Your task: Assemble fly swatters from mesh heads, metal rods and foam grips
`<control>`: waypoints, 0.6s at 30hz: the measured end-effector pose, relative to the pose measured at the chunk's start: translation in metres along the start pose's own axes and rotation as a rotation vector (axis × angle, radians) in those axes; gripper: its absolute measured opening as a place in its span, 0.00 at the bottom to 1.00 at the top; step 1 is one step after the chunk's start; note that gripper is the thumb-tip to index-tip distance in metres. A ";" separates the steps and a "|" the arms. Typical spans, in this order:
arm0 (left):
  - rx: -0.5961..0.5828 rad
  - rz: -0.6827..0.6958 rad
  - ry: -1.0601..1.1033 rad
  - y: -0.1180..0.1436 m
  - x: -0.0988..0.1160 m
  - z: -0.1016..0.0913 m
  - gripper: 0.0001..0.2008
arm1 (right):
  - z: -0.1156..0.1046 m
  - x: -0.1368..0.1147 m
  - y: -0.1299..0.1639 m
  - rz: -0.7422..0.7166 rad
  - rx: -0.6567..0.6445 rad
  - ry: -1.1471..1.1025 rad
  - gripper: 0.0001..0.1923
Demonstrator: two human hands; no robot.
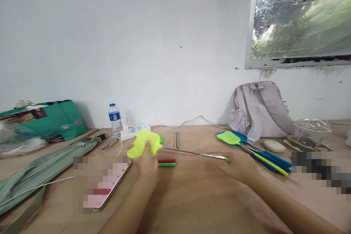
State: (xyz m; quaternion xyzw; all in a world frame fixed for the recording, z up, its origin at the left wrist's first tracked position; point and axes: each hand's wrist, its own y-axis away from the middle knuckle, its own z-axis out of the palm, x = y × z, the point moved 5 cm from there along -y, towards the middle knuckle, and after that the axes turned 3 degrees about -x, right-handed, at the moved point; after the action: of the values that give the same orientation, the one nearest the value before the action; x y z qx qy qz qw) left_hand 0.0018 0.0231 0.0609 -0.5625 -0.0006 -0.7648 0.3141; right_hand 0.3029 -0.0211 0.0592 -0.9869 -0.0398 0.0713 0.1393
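A yellow-green fly swatter is stretched between my two hands above the table. My left hand [147, 159] is closed on its perforated head [141, 142]. From there a thin metal rod [196, 152] runs to the right. My right hand [237, 165], slightly blurred, wraps round the handle, of which only a small yellow end shows by the fingers. Under the rod lie a red tube [166, 161] and a green tube [166, 164], side by side. Two metal rods [176, 140] lie behind them, and a bit of green plastic [161, 139] shows behind the swatter head.
Several blue and yellow-green fly swatters [263, 153] lie at the right, before a grey backpack [259, 113]. A clear plastic bowl [312, 128] and a pale round object [274, 146] are nearby. Leftward are a phone [109, 186], power strip [134, 131], water bottle [115, 119] and green bag [63, 120].
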 end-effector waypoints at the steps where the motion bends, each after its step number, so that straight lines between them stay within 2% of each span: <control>1: 0.113 0.049 0.083 0.007 0.001 0.001 0.10 | 0.001 -0.008 0.002 -0.024 -0.004 -0.030 0.08; 4: 0.176 0.100 0.168 0.024 0.002 0.012 0.21 | 0.003 -0.021 0.005 -0.015 -0.005 -0.077 0.07; 7: 0.160 0.108 0.111 0.034 0.002 0.019 0.22 | 0.004 -0.022 0.007 0.039 0.009 -0.087 0.07; 10: 0.063 0.066 0.052 0.048 0.000 0.030 0.21 | 0.011 -0.032 0.011 -0.010 -0.024 -0.181 0.05; 14: -0.092 -0.006 0.103 0.071 0.000 0.050 0.19 | 0.024 -0.050 0.020 -0.042 -0.043 -0.328 0.05; 18: -0.147 -0.001 0.189 0.076 0.005 0.054 0.22 | 0.027 -0.052 0.021 -0.033 -0.014 -0.387 0.06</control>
State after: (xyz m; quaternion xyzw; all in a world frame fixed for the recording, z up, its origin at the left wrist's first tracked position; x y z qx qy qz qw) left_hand 0.0842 -0.0211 0.0585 -0.5092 0.0848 -0.8126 0.2704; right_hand 0.2487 -0.0389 0.0345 -0.9550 -0.0824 0.2570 0.1233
